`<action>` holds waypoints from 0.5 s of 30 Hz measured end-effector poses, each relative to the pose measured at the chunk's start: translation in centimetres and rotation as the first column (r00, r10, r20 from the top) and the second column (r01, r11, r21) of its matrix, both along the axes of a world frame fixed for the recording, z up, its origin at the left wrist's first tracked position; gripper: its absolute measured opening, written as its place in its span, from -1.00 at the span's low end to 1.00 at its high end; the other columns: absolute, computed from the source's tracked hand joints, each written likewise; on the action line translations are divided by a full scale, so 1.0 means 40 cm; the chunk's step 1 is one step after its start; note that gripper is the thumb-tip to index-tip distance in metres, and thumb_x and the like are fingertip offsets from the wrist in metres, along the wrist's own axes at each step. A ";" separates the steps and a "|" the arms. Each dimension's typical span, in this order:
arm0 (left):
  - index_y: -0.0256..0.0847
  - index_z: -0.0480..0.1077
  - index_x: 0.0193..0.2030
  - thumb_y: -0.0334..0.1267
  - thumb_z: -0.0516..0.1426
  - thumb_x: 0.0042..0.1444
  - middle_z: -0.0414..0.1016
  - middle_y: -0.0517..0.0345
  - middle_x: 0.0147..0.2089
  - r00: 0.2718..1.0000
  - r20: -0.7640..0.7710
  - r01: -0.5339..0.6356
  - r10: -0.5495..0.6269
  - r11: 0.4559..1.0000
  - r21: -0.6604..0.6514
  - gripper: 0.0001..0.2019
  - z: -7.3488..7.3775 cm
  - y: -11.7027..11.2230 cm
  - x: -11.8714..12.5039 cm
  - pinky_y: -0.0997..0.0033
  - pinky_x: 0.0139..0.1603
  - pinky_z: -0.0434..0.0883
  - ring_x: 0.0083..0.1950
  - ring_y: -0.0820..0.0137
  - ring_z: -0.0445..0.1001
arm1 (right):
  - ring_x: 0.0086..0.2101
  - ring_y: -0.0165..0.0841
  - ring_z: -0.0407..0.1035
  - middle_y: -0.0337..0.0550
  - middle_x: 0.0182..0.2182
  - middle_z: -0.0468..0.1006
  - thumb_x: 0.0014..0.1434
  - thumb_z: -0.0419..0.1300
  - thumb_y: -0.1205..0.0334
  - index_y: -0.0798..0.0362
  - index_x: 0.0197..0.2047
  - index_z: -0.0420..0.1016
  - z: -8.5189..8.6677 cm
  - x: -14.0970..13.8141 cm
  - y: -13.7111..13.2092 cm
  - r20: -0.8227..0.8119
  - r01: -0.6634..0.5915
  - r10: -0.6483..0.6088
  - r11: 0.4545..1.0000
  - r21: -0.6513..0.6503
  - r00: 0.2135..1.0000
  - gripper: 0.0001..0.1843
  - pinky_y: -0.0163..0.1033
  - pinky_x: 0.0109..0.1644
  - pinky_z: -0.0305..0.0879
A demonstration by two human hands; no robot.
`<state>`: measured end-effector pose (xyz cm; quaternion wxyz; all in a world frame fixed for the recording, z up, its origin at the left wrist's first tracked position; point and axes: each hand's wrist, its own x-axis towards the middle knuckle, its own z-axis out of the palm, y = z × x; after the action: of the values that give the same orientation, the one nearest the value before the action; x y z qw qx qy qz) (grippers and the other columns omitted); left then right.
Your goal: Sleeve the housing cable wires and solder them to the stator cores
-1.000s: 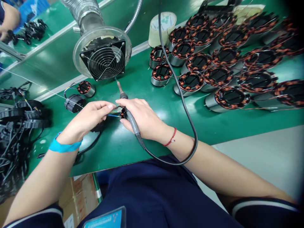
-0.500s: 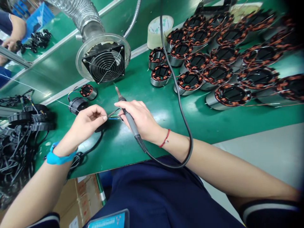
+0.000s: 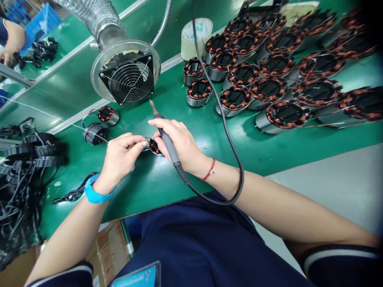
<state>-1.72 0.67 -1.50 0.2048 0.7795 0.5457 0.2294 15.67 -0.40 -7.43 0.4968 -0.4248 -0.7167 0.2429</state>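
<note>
My right hand (image 3: 179, 143) is closed round a soldering iron (image 3: 164, 134), whose tip points up toward the fan. Its black cable (image 3: 227, 135) loops past my wrist and up across the bench. Under this hand sits a small copper-wound stator (image 3: 154, 146), mostly hidden by the fingers. My left hand (image 3: 121, 157) is pinched on the thin wires at the stator's left side. A blue band is on my left wrist, a red cord on my right.
A fume-extraction fan (image 3: 127, 77) on a ribbed hose stands just behind my hands. Several copper-wound stators (image 3: 269, 75) crowd the right of the green bench (image 3: 185, 179). A tape roll (image 3: 194, 36), a black part (image 3: 94, 133), another small stator (image 3: 107, 114) and black cable bundles (image 3: 20, 167) lie around. Another person's arm (image 3: 13, 40) shows far left.
My left hand has moved right, closing the gap to the stator, and the stretched wires are no longer spread between the hands. The iron stays in my right hand.
</note>
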 end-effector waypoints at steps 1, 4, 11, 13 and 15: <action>-0.17 0.58 -0.36 -0.29 0.20 0.14 0.39 0.26 -0.50 1.000 -0.004 0.018 -0.018 1.000 -0.008 -0.88 0.002 0.001 -0.002 0.47 -0.44 0.23 -0.47 0.51 0.32 | -0.17 -0.26 0.35 -0.19 -0.22 0.59 0.26 0.05 0.37 0.05 0.14 0.29 0.000 0.000 0.000 0.003 0.000 0.000 1.000 0.000 1.000 -0.63 -0.12 -0.03 0.18; -0.16 0.56 -0.23 -0.30 0.18 0.17 0.35 0.26 -0.47 0.997 0.001 0.077 -0.077 0.997 0.017 -0.89 0.016 0.000 -0.025 0.46 -0.42 0.26 -0.45 0.49 0.30 | -0.17 -0.25 0.35 -0.19 -0.21 0.60 0.26 0.04 0.37 0.05 0.14 0.28 0.003 0.001 -0.002 0.003 0.003 -0.003 1.000 0.015 1.000 -0.62 -0.11 -0.03 0.18; -0.17 0.43 -0.18 -0.47 0.12 0.18 0.45 0.14 -0.21 0.936 -0.180 0.332 -0.302 0.927 0.174 -0.86 0.044 -0.016 -0.107 0.37 -0.12 0.38 -0.15 0.40 0.42 | -0.19 -0.26 0.38 -0.17 -0.25 0.60 0.25 0.03 0.37 0.08 0.11 0.30 0.009 0.009 0.000 -0.016 0.022 -0.021 0.998 0.057 1.000 -0.64 -0.12 -0.06 0.19; -0.18 0.44 -0.20 -0.47 0.10 0.20 0.46 0.14 -0.24 0.939 -0.211 0.317 -0.272 0.922 0.223 -0.86 0.038 -0.018 -0.108 0.39 -0.15 0.38 -0.18 0.41 0.43 | -0.19 -0.26 0.39 -0.17 -0.27 0.60 0.25 0.03 0.38 0.11 0.11 0.31 0.007 0.010 0.001 -0.026 0.017 -0.016 0.997 0.073 1.000 -0.64 -0.12 -0.05 0.20; -0.18 0.48 -0.23 -0.43 0.11 0.21 0.45 0.14 -0.29 0.945 -0.211 0.298 -0.251 0.925 0.234 -0.87 0.026 -0.017 -0.096 0.41 -0.20 0.38 -0.23 0.41 0.43 | -0.20 -0.26 0.39 -0.16 -0.28 0.60 0.24 0.04 0.38 0.13 0.11 0.31 0.005 0.010 0.002 -0.027 0.013 -0.010 0.997 0.082 1.000 -0.64 -0.11 -0.04 0.21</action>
<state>-5.55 -0.01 -0.44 0.0808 0.8859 0.4115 0.1984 16.06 -0.31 -7.23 0.5247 -0.4049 -0.7170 0.2161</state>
